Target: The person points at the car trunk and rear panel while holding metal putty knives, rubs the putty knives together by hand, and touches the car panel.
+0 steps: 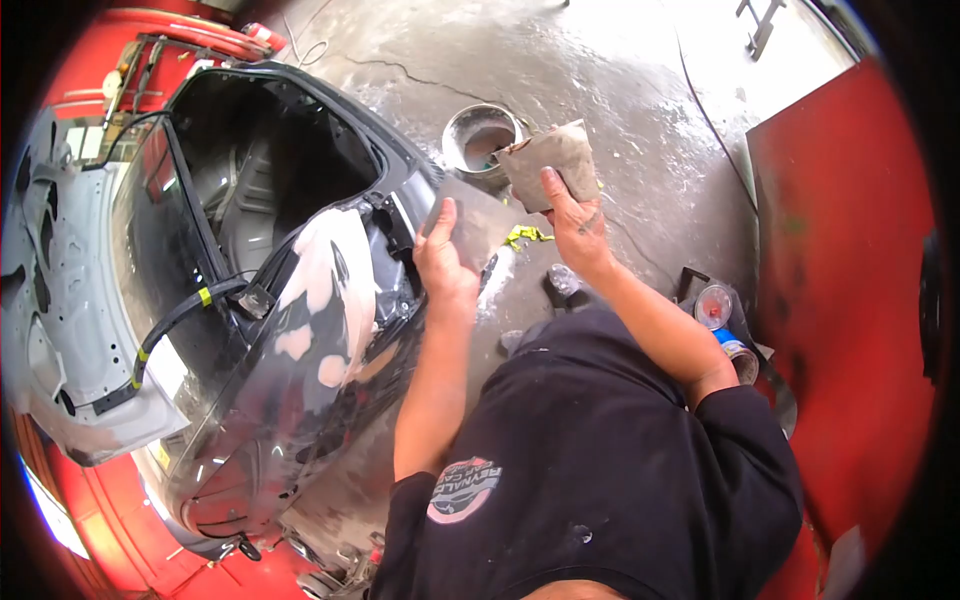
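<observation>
My left hand (pixel 445 262) pinches a thin, smooth grey flat sheet (pixel 482 222), its thumb lying on top. In my right hand (pixel 580 228) is a stiff grey-brown sheet (pixel 555 160) with worn, darker edges, like folded sandpaper; the thumb presses on its face. The two sheets are close together, and I cannot tell whether they touch. Left of my hands stands a dark car body (pixel 270 420). Pale pink-white filler patches (pixel 318 270) cover part of its rear panel. Beyond the sheets, a bucket (pixel 483 138) with murky contents stands on the floor.
A detached grey panel (pixel 90 300) leans at the car's far side. Yellow-green scraps (pixel 527 236) lie on the concrete floor (pixel 600 90). To my right are a red wall-like panel (pixel 840 260) and several cans or tools (pixel 725 325). A dark cable (pixel 705 110) crosses the floor.
</observation>
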The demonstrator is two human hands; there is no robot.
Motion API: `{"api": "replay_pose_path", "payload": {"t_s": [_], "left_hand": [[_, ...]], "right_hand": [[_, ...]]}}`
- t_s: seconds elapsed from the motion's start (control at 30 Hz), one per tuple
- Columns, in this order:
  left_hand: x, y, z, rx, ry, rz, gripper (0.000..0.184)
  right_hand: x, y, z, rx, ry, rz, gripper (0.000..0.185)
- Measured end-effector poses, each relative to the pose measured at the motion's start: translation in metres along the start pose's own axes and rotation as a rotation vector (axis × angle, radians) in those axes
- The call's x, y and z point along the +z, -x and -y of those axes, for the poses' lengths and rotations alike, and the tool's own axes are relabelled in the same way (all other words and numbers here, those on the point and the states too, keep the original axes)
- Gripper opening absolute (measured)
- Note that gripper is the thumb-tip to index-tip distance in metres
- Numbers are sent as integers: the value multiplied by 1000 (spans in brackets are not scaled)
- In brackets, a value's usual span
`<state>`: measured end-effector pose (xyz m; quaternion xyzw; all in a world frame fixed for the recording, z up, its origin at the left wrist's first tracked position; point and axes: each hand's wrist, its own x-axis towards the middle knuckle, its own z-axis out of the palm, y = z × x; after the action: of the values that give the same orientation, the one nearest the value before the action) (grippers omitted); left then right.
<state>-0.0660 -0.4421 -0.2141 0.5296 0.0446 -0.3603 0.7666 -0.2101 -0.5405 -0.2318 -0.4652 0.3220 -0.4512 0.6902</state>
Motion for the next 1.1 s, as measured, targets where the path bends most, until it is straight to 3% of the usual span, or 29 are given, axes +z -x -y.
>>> {"api": "replay_pose_path", "payload": {"t_s": [0.1, 0.17, 0.2, 0.23, 0.3, 0.43, 0.5, 0.6, 0.7, 0.73, 0.83, 0.87, 0.97, 1.03, 1.1], "left_hand": [[19, 2, 19, 116, 14, -106, 43], [31, 12, 5, 178, -147, -176, 50], [32, 14, 0, 215, -215, -181, 51], [30, 15, -3, 252, -285, -188, 52], [22, 5, -2, 358, -377, -177, 48], [39, 12, -26, 599, -687, -100, 38], [40, 9, -36, 533, -666, 16, 35], [37, 2, -39, 460, -603, 106, 35], [35, -14, -34, 384, -602, 197, 32], [34, -18, -34, 358, -618, 229, 30], [41, -29, -37, 396, -520, 222, 24], [40, -32, -35, 422, -538, 217, 23], [32, -36, -25, 498, -692, 138, 28], [31, -40, -9, 528, -599, 199, 31], [34, -34, -1, 521, -575, 213, 32]], "right_hand": [[3, 14, -4, -168, 374, 105, 26], [8, 18, 13, -181, 323, 181, 27], [6, 21, 17, -21, 169, 208, 23], [9, 23, 22, -28, 137, 199, 22], [18, 20, 31, -55, 72, 175, 19], [10, 22, 14, 135, -60, 237, 21], [17, 28, 22, 244, -149, 259, 22], [-3, 18, 7, 240, 60, 426, 25], [-18, 5, 21, 472, 311, 637, 24], [-39, -5, -12, 1, 549, 837, 25], [-64, -12, -26, -12, 1026, 533, 28], [-59, -16, -5, 149, 1038, 417, 30], [-40, -11, 8, -561, 996, 194, 26], [-20, -2, 14, -743, 1033, 277, 28], [-10, 11, 6, -747, 1004, 410, 42]]}}
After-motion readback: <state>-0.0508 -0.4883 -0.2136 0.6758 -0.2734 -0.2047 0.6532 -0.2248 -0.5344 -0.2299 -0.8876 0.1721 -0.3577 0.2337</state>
